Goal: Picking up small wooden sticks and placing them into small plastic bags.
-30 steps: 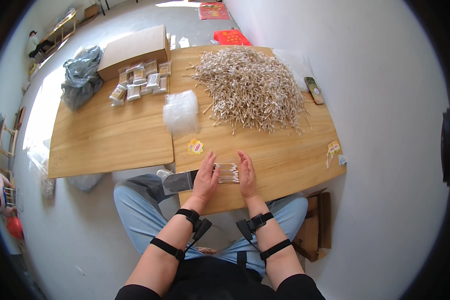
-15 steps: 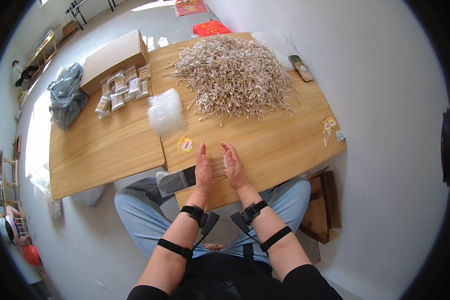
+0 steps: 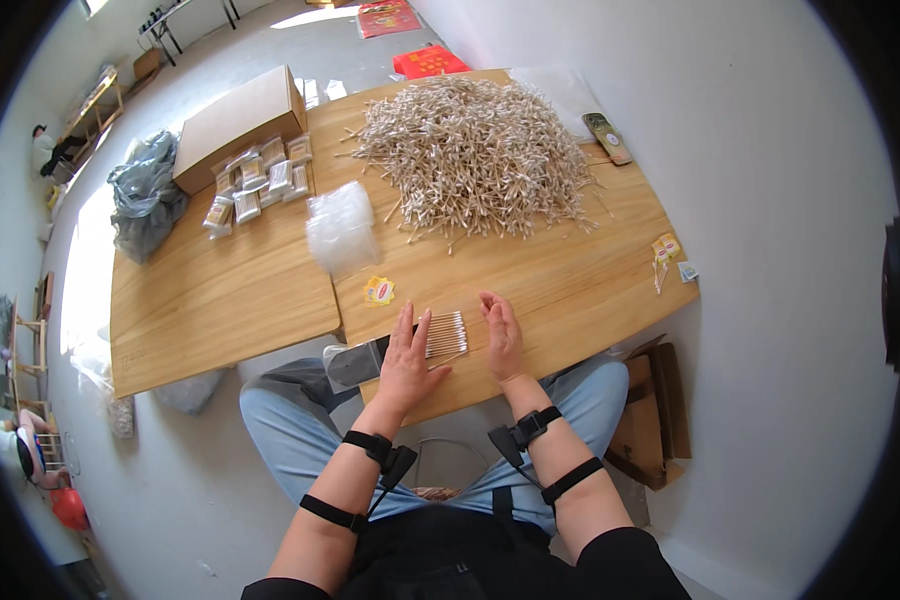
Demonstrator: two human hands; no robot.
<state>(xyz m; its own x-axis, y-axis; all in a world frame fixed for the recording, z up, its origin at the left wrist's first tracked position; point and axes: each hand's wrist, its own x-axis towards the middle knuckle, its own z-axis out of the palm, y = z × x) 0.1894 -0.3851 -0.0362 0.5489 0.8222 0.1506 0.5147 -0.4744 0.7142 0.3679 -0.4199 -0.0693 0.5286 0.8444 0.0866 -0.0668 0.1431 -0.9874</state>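
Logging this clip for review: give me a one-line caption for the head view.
Left hand and right hand flank a small row of cotton swabs on a wooden table, big swab pile beyond.

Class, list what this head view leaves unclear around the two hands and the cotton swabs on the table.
- Head view: the left hand covers the near end of the small swab bundle.
- Head view: the swab count in the big pile is too small to tell.
- Head view: the contents of the small packets are too small to tell.
- Head view: the right hand hides its own palm.

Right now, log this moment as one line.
left hand: flat on cotton swab row | right hand: beside row, open | swab heap: behind | table: wood
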